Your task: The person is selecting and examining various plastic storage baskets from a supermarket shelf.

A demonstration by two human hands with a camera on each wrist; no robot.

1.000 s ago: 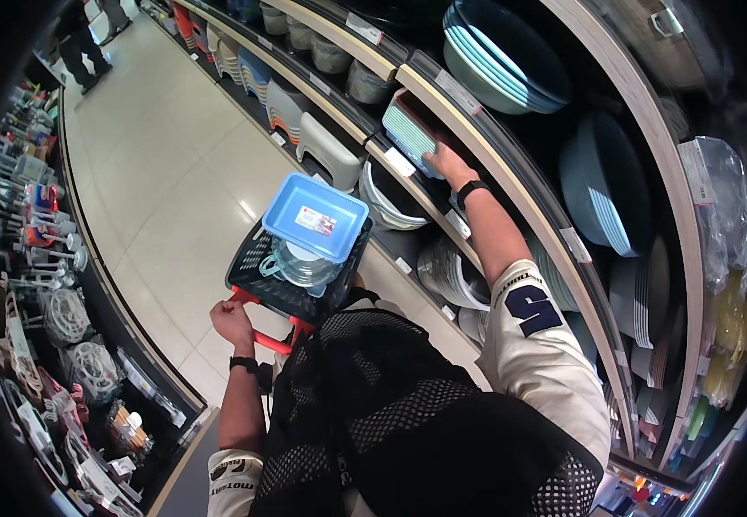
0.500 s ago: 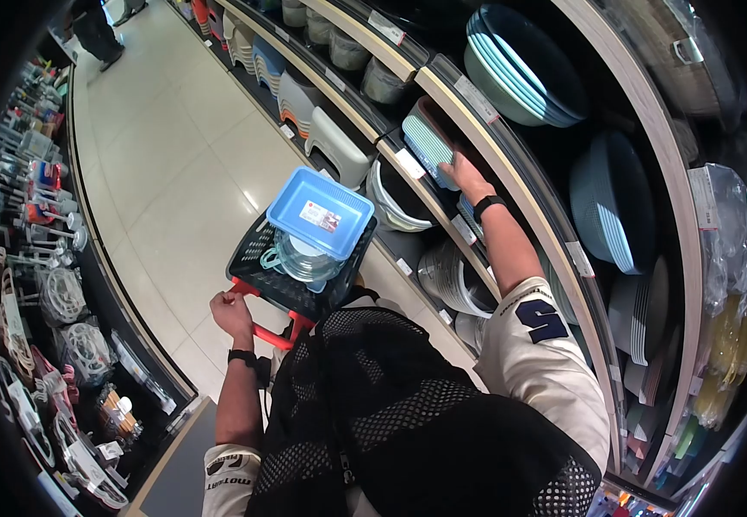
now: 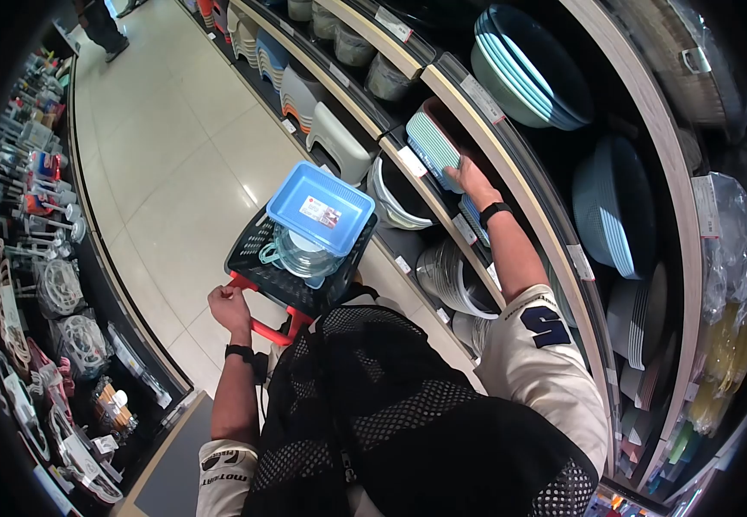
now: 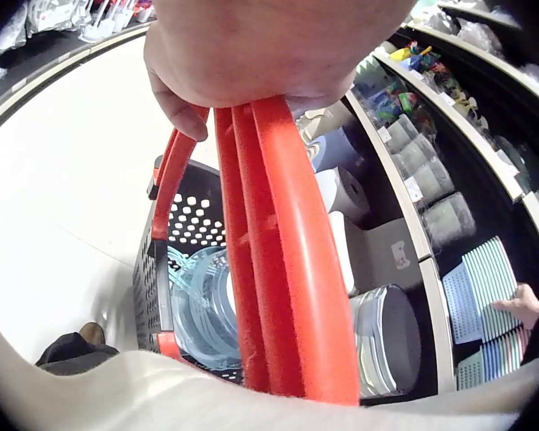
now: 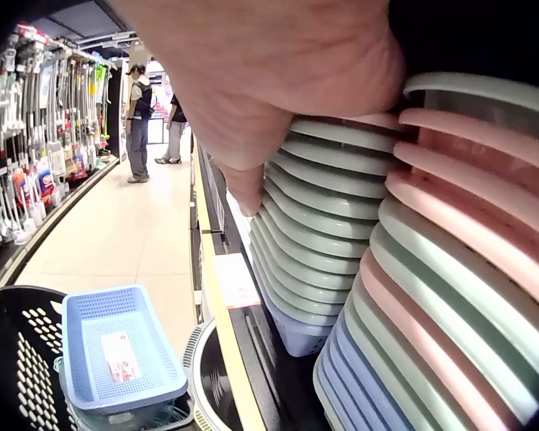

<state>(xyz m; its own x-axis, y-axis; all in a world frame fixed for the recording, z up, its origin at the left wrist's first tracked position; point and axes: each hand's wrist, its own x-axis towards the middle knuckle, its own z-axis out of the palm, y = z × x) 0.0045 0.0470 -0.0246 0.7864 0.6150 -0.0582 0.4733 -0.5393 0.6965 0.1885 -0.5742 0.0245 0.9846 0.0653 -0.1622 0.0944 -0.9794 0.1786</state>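
My left hand (image 3: 229, 308) grips the red handle (image 4: 287, 251) of a black shopping basket (image 3: 248, 254). In that basket, a light blue plastic basket (image 3: 304, 194) with a paper label lies on top of clear bluish round containers (image 4: 198, 305). On the shelf to the right, my right hand (image 3: 475, 183) holds the near end of a stack of pale green plastic baskets (image 5: 310, 242). Its thumb (image 5: 242, 184) lies along the stacked rims in the right wrist view, while the other fingers are mostly hidden. Right beside stands another stack of pink, green and blue baskets (image 5: 431, 296).
Shelves on the right hold large blue basins (image 3: 601, 207), stools (image 3: 339, 142) and round tubs (image 3: 446, 276). Hangers and packaged goods (image 3: 59, 284) line the left side. A tiled aisle (image 3: 167, 172) runs between them, with people standing farther along it (image 5: 139, 126).
The head view has shifted slightly, so the shelves appear farther right and lower. My right hand stays at the green stack and my left hand stays on the handle.
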